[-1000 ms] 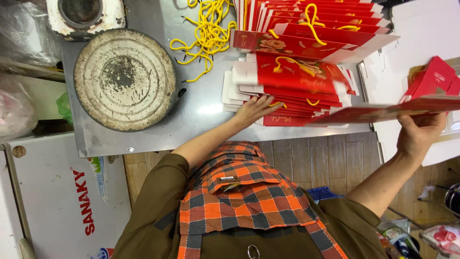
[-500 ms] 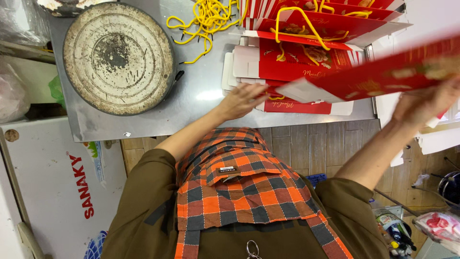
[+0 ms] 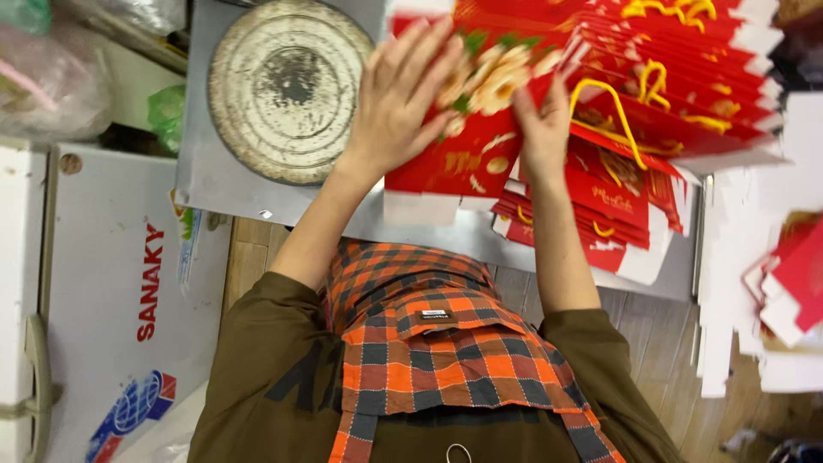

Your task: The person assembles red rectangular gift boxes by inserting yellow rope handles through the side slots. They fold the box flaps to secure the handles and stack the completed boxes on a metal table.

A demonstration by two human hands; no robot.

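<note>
A flat red paper bag (image 3: 463,163) with a flower print and white edges is held over the grey metal table (image 3: 206,171). My left hand (image 3: 399,94) lies on its left part with fingers spread, the palm over its edge. My right hand (image 3: 542,129) grips its right part. Under and to the right of it lies a stack of similar red bags (image 3: 630,201) with yellow cord handles (image 3: 613,111). More red bags fan out at the top right (image 3: 694,77).
A round, worn metal disc (image 3: 287,86) sits on the table to the left of my hands. A white chest appliance (image 3: 111,283) stands at the lower left, plastic bags (image 3: 51,86) above it. White and red folded cartons (image 3: 797,274) are piled at the right.
My right hand has swung the red bag from the far right to the middle. My left hand has left the stack and come onto the bag. The camera has moved closer.
</note>
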